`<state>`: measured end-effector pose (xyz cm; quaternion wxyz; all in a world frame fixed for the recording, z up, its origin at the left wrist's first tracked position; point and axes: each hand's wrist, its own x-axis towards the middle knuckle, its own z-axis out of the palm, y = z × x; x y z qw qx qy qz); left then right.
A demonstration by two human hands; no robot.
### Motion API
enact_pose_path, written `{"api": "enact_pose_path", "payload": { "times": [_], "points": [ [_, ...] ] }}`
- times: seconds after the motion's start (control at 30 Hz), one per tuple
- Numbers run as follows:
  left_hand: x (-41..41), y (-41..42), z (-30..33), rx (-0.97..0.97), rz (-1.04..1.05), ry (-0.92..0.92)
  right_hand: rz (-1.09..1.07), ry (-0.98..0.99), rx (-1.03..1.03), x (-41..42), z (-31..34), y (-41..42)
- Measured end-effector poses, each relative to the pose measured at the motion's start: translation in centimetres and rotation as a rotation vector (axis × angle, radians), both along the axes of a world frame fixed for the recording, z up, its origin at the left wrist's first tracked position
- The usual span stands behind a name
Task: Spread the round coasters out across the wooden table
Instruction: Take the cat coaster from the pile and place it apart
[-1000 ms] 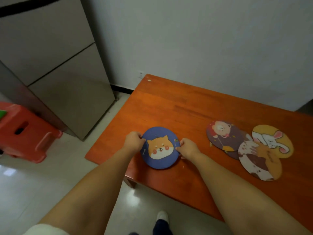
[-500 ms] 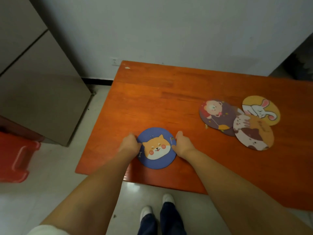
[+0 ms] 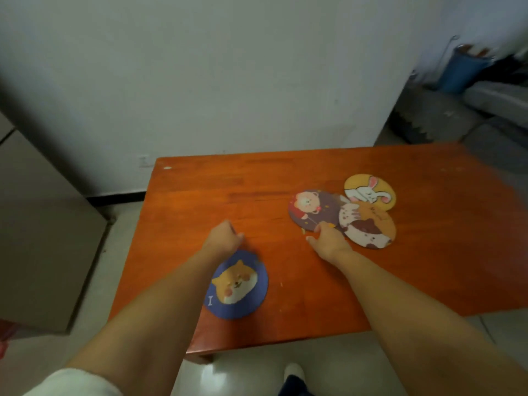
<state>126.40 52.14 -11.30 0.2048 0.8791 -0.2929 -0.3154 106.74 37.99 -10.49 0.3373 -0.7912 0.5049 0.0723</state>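
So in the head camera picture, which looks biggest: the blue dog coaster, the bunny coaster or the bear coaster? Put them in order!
1. Blue dog coaster, though it lies nearest the camera.
2. Bear coaster and bunny coaster look about alike; both are partly covered, so I won't rank them.

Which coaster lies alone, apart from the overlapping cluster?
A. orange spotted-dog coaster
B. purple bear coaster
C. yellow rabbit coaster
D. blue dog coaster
D: the blue dog coaster lies by itself near the table's front edge, while the other three overlap further back, by the right hand.
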Motion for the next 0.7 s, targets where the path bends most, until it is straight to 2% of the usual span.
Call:
{"api": "enact_pose_path", "payload": {
  "times": [0.1,0.27,0.37,0.53,0.7],
  "points": [
    [-1.9,-3.7,1.3,-0.072,-0.034,-0.052,-0.069,0.008,-0.053,-2.5,0.9,-2.4],
    [-5.1,-9.3,1.4,-0.096,-0.102,-0.034,-0.162,-0.011,-0.122,-6.9,1.6,-7.2],
    [-7.2,-13.0,0.5,-0.101,-0.102,-0.001,-0.22,-0.062,-0.079,-9.4,1.2,-10.8],
    [-12.1,-19.4,-1.5,-0.02,-0.077,0.056,-0.233,0.046,-0.027,-13.8,-0.3,-17.8],
    [-17.1,-24.6,-3.6,0.036,-0.021,0.064,-0.247,0.074,0.073,-16.7,-2.9,-23.2]
  ]
}}
